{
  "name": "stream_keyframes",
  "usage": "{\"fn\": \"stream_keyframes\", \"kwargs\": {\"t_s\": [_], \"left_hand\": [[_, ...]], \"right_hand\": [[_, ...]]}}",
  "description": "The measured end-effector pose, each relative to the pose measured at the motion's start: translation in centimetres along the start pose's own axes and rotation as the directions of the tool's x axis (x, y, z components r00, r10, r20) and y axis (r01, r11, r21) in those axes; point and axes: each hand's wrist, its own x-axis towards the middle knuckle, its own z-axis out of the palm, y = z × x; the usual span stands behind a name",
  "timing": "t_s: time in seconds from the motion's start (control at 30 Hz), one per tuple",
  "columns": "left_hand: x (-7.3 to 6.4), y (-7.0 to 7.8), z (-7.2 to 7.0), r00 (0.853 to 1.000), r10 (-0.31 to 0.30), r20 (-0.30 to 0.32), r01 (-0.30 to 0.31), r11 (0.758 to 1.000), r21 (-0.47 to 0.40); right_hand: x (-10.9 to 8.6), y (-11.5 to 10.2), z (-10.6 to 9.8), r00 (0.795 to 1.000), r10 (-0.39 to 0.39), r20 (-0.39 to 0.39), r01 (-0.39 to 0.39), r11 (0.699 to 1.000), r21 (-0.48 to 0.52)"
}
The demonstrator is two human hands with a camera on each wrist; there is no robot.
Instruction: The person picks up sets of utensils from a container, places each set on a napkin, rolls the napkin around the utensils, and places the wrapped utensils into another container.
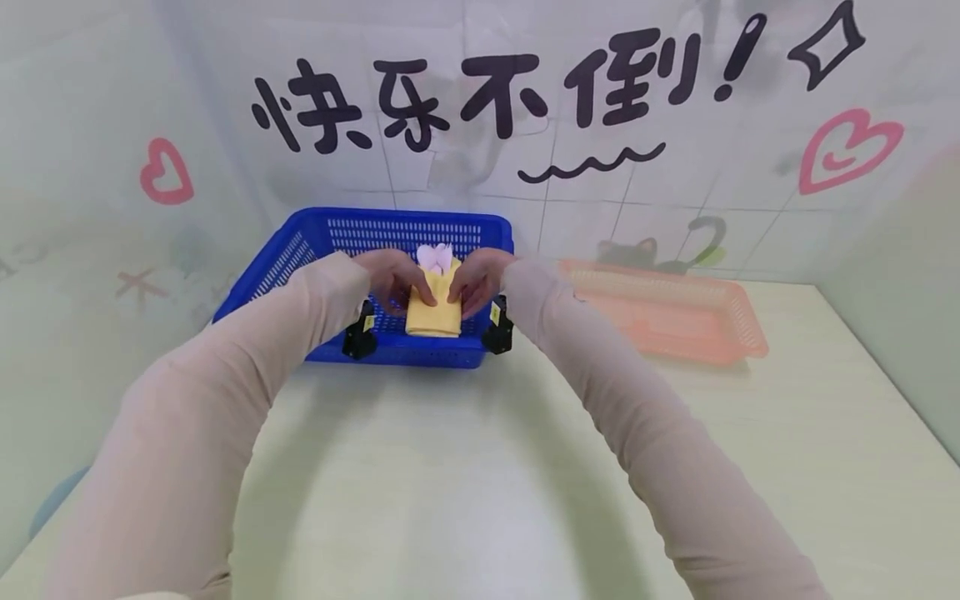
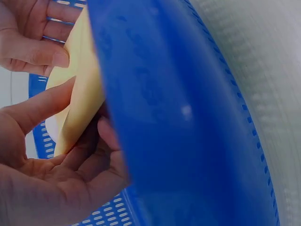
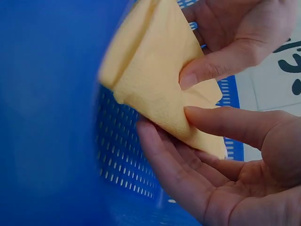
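Observation:
A folded yellow cloth (image 1: 435,307) is held between both hands at the front side of a blue plastic basket (image 1: 495,229). My left hand (image 1: 392,277) grips the cloth's left edge, thumb on top and fingers underneath. On the opposite edge, my right hand (image 1: 482,277) pinches it the same way. In the right wrist view the yellow cloth (image 3: 160,80) shows stacked folds, with both thumbs pressing on its upper face. Just beyond it in the head view is a pale pinkish-white piece (image 1: 435,257); its kind is unclear. The basket's front wall (image 2: 155,113) hides part of the left wrist view.
A shallow orange tray (image 1: 675,312) stands on the pale table (image 1: 450,467) to the right of the basket. Behind both rises a translucent printed sheet (image 1: 465,167) with black characters. A bluish rounded object (image 1: 58,500) shows at the far left edge.

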Motion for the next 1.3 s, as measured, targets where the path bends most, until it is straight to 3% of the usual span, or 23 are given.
{"fn": "stream_keyframes", "kwargs": {"t_s": [0.27,0.47,0.6,1.07,1.3], "left_hand": [[1.0,-0.4,0.6,0.999,-0.036,0.010,0.036,0.999,0.019],[1.0,0.6,0.3,1.000,0.000,0.011,0.000,1.000,0.029],[1.2,1.1,-0.2,1.000,-0.008,0.023,0.007,0.999,0.052],[2.1,2.7,-1.0,0.996,-0.064,0.054,0.056,0.990,0.133],[2.8,2.6,-0.9,0.995,-0.071,0.071,0.053,0.972,0.231]], "right_hand": [[0.4,-0.4,0.7,0.998,0.062,-0.027,-0.065,0.988,-0.138],[-0.1,-1.6,0.0,0.996,0.084,-0.040,-0.090,0.976,-0.198],[0.1,-2.4,0.0,0.997,0.076,-0.025,-0.079,0.960,-0.268],[2.1,-2.7,-0.6,0.999,0.048,-0.019,-0.052,0.969,-0.243],[2.6,-1.8,-0.4,1.000,0.022,0.006,-0.019,0.962,-0.273]]}}
